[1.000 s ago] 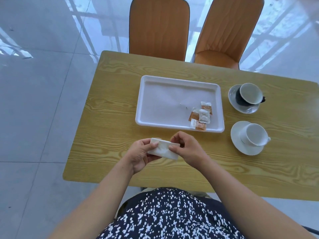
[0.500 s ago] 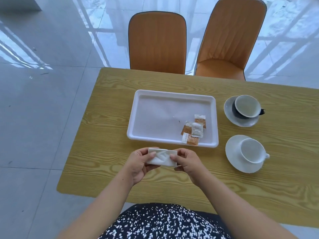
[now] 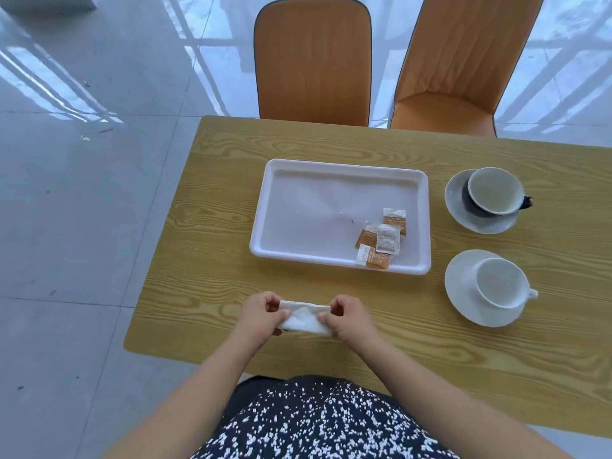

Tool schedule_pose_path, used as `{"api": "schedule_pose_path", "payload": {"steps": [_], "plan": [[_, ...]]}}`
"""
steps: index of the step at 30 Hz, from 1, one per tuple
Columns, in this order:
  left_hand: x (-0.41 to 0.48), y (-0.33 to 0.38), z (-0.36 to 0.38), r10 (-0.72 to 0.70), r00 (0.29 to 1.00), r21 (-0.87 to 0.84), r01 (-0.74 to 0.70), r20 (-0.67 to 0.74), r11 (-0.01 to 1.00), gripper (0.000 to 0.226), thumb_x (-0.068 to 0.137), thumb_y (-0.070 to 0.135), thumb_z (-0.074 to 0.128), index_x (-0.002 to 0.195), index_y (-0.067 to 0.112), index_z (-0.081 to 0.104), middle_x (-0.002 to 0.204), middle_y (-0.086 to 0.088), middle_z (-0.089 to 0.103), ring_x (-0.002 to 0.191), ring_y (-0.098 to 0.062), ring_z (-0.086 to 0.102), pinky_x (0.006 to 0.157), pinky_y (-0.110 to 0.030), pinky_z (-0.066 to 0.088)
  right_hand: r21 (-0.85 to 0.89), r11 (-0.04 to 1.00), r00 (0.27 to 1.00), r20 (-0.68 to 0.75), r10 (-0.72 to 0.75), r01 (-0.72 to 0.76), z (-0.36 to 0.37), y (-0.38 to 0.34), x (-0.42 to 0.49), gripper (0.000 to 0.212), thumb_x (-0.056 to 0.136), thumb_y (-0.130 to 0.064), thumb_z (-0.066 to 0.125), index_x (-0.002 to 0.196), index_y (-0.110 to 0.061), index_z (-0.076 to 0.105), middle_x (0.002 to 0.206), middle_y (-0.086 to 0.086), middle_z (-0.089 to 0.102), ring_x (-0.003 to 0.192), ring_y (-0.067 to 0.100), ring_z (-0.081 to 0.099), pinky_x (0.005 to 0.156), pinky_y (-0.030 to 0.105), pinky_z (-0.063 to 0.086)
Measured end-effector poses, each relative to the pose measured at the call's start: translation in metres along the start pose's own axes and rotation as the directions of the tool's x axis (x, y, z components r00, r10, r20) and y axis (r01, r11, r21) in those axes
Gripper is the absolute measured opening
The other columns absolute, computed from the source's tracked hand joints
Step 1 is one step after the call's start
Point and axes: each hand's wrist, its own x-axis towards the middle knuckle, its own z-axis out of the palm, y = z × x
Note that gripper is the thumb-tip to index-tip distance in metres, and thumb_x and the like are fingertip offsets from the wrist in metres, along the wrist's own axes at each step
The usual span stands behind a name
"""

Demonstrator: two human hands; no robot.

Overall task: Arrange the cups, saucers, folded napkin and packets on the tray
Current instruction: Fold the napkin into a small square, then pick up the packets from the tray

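Observation:
A folded white napkin (image 3: 304, 318) is pinched at both ends between my left hand (image 3: 261, 314) and my right hand (image 3: 347, 318), just above the table's near edge. Beyond it lies the white tray (image 3: 298, 256), with several orange and white packets (image 3: 381, 238) in its near right corner. To the right of the tray, a dark cup (image 3: 493, 195) stands on a grey saucer (image 3: 453, 200). Nearer to me, a white cup (image 3: 500, 286) rests on a white saucer (image 3: 458, 283).
The wooden table (image 3: 215, 193) ends just left of my hands, with grey floor tiles beyond. Two orange chairs (image 3: 313, 58) stand at the far side. My patterned clothing fills the bottom of the view.
The view has tilted, so everything sits lower in frame. My hands still hold the napkin, now flatter and level, with the fingers shifted toward its ends.

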Motion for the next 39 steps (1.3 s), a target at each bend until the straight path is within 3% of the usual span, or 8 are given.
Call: {"api": "schedule_pose_path", "payload": {"steps": [5, 8, 13, 22, 25, 30, 34, 39], "plan": [[0.008, -0.017, -0.023, 0.07, 0.997, 0.216, -0.064, -0.02, 0.974, 0.018, 0.086, 0.007, 0.072, 0.077, 0.01, 0.057, 0.077, -0.009, 0.06, 0.066, -0.022, 0.06, 0.053, -0.029, 0.052, -0.319, 0.948, 0.993, -0.105, -0.051, 0.015, 0.027, -0.01, 0.002, 0.023, 0.085, -0.037, 0.07, 0.074, -0.024, 0.054, 0.071, -0.011, 0.06, 0.065, 0.006, 0.052, 0.053, 0.027, 0.035], [0.013, -0.024, -0.036, 0.15, 0.987, 0.378, -0.12, -0.052, 0.918, 0.024, 0.082, 0.014, 0.076, 0.068, 0.018, 0.057, 0.07, 0.001, 0.061, 0.068, -0.019, 0.058, 0.065, -0.034, 0.049, -0.402, 0.915, 0.988, -0.14, -0.064, 0.002, 0.038, -0.017, 0.004, 0.023, 0.088, -0.04, 0.067, 0.076, -0.025, 0.054, 0.074, -0.009, 0.061, 0.073, 0.014, 0.057, 0.055, 0.03, 0.036], [0.019, -0.029, -0.041, 0.231, 0.973, 0.547, -0.184, -0.017, 0.816, 0.029, 0.083, 0.022, 0.072, 0.065, 0.027, 0.05, 0.071, 0.008, 0.058, 0.076, -0.017, 0.055, 0.067, -0.029, 0.038, -0.514, 0.856, 0.982, -0.18, -0.052, -0.049, 0.047, -0.019, 0.007, 0.028, 0.09, -0.042, 0.062, 0.073, -0.026, 0.048, 0.075, -0.009, 0.056, 0.076, 0.019, 0.055, 0.054, 0.03, 0.033], [0.021, -0.029, -0.043, 0.307, 0.952, 0.634, -0.245, 0.012, 0.734, 0.021, 0.088, 0.031, 0.068, 0.087, 0.023, 0.048, 0.079, 0.004, 0.064, 0.078, -0.023, 0.061, 0.071, -0.038, 0.05, -0.553, 0.824, 0.97, -0.244, -0.018, -0.124, 0.056, -0.025, 0.002, 0.024, 0.092, -0.045, 0.059, 0.092, -0.021, 0.057, 0.09, -0.001, 0.067, 0.084, 0.022, 0.062, 0.062, 0.033, 0.042], [0.021, -0.028, -0.043, 0.333, 0.941, 0.691, -0.276, 0.055, 0.668, 0.02, 0.091, 0.032, 0.064, 0.092, 0.02, 0.047, 0.086, 0.001, 0.066, 0.082, -0.026, 0.063, 0.075, -0.04, 0.052, -0.557, 0.82, 0.97, -0.243, -0.012, -0.129, 0.051, -0.026, -0.001, 0.027, 0.092, -0.05, 0.059, 0.09, -0.024, 0.053, 0.084, -0.005, 0.062, 0.077, 0.018, 0.058, 0.054, 0.03, 0.035], [0.02, -0.017, -0.038, 0.319, 0.947, 0.754, -0.225, 0.021, 0.618, 0.023, 0.091, 0.028, 0.059, 0.096, 0.02, 0.038, 0.086, -0.001, 0.059, 0.077, -0.025, 0.057, 0.066, -0.036, 0.047, -0.46, 0.883, 0.982, -0.188, 0.007, -0.094, 0.035, -0.023, 0.0, 0.027, 0.091, -0.048, 0.061, 0.078, -0.026, 0.051, 0.079, -0.007, 0.061, 0.075, 0.014, 0.058, 0.06, 0.031, 0.044], [0.019, -0.004, -0.027, 0.359, 0.929, 0.715, -0.189, -0.092, 0.673, 0.024, 0.09, 0.027, 0.062, 0.105, 0.02, 0.044, 0.088, 0.0, 0.059, 0.083, -0.025, 0.057, 0.068, -0.035, 0.046, -0.355, 0.933, 0.977, -0.175, -0.122, 0.053, -0.009, -0.02, 0.001, 0.017, 0.092, -0.035, 0.062, 0.082, -0.022, 0.057, 0.078, -0.007, 0.062, 0.075, 0.013, 0.06, 0.068, 0.033, 0.052], [0.01, 0.022, 0.024, 0.248, 0.959, 0.446, -0.163, -0.139, 0.88, 0.013, 0.089, 0.022, 0.067, 0.1, 0.018, 0.06, 0.084, 0.001, 0.063, 0.083, -0.022, 0.065, 0.066, -0.029, 0.044, -0.457, 0.864, 0.935, -0.163, -0.314, 0.211, -0.077, -0.012, -0.003, 0.008, 0.093, -0.028, 0.061, 0.089, -0.021, 0.06, 0.077, -0.008, 0.065, 0.072, 0.012, 0.061, 0.066, 0.035, 0.054]]}}
